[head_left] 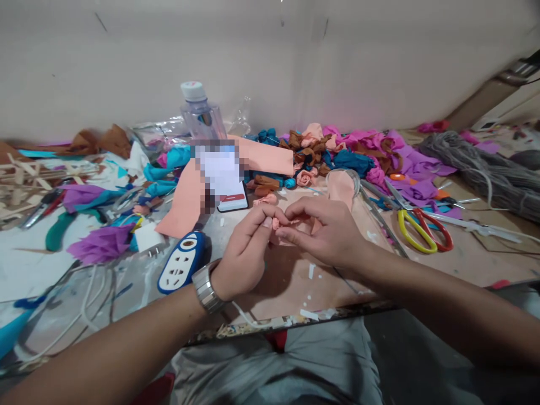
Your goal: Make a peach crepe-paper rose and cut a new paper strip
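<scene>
My left hand (248, 247), with a metal watch (206, 288) at its wrist, pinches a small piece of peach crepe paper (276, 223) over the table's front part. From the other side, my right hand (324, 228) grips the same paper, its thumb and index finger close to the left fingertips. Part of the paper is hidden behind the fingers. Just beyond the hands lie a rolled peach paper rose (266, 200) and another rose (304, 178). A peach paper strip (341, 184) rests behind my right hand.
A phone (230, 202) leans before a plastic bottle (203, 115). A blue power strip (181, 264) with a white cable sits left. Yellow-and-red scissors (424, 230), a glue gun (476, 225) and grey yarn (485, 169) lie right. Coloured crepe paper (379, 152) lines the back.
</scene>
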The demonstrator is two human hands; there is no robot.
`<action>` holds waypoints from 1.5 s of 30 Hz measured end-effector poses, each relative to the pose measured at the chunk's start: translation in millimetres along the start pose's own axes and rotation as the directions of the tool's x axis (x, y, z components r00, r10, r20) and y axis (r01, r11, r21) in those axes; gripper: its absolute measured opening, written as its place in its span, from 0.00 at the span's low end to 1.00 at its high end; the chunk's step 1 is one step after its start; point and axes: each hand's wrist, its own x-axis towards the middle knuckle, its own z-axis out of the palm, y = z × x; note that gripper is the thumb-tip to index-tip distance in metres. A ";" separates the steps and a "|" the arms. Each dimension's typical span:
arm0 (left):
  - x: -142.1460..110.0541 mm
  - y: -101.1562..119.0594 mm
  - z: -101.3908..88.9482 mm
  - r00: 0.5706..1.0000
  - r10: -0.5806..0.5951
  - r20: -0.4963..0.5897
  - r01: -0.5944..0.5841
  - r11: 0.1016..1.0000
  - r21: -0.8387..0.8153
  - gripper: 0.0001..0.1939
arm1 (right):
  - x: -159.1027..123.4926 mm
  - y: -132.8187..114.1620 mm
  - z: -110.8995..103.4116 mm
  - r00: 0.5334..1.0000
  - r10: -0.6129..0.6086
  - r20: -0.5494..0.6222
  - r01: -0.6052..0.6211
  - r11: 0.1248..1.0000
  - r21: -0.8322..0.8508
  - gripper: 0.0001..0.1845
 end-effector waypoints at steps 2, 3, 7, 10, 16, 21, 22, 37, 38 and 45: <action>-2.0 0.0 1.5 1.000 0.001 -0.003 -0.001 1.000 0.015 0.11 | -0.6 -2.5 0.2 0.999 0.044 -0.002 -0.044 0.999 0.000 0.10; -2.5 0.1 1.8 1.000 0.002 -0.005 -0.002 1.000 0.019 0.11 | -0.6 -3.4 0.0 0.998 0.063 -0.001 -0.063 0.998 0.002 0.10; -1.6 0.5 0.9 0.999 0.038 -0.001 -0.038 0.998 0.051 0.11 | -0.6 -5.9 -0.6 0.992 0.123 -0.002 -0.123 0.992 0.042 0.08; 0.7 1.4 -0.5 0.994 0.111 -0.004 -0.110 0.986 0.128 0.10 | -0.3 -6.6 -0.8 0.991 0.133 -0.033 -0.131 0.989 0.076 0.08; 3.0 3.6 -1.8 0.978 0.207 -0.019 -0.200 0.960 0.198 0.10 | -1.4 -4.6 -2.0 0.989 0.127 -0.078 -0.124 0.992 0.040 0.10; 4.2 6.0 -1.7 0.975 0.216 -0.052 -0.199 0.953 0.230 0.10 | -2.9 -2.2 -4.5 0.991 0.093 -0.098 -0.095 0.996 -0.006 0.06; 4.5 6.0 -1.8 0.976 0.213 -0.056 -0.195 0.953 0.232 0.10 | -2.9 -1.9 -5.1 0.991 0.087 -0.104 -0.089 0.996 -0.014 0.06; 7.1 7.0 -2.5 0.970 0.238 -0.047 -0.225 0.955 0.191 0.08 | -4.7 -3.2 -12.0 0.999 0.017 -0.050 -0.019 0.998 -0.053 0.04; 7.5 7.4 -3.2 0.968 0.247 -0.049 -0.233 0.952 0.197 0.08 | -4.7 -3.5 -12.2 0.999 0.009 -0.045 -0.011 0.998 -0.055 0.03; 7.2 9.8 -4.1 0.978 0.185 -0.092 -0.161 0.961 0.224 0.11 | -3.6 -4.8 -11.7 0.998 0.013 -0.056 -0.016 0.998 -0.053 0.02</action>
